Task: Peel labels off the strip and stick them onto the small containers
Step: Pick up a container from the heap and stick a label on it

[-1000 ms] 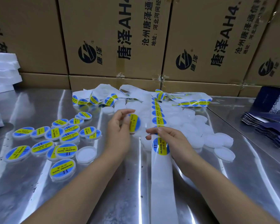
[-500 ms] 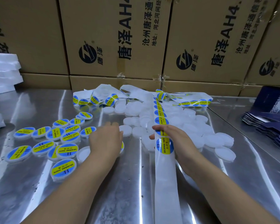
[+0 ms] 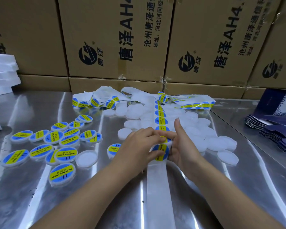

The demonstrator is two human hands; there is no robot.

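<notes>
Our left hand (image 3: 139, 146) pinches the soldering-paste label (image 3: 161, 152) between our hands; our right hand (image 3: 183, 146), forefinger straight, presses the strip (image 3: 157, 187). A skewed pull could crease it.

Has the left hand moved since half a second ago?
Yes: left hand went right, away from the bare container, onto the label strip.
</notes>
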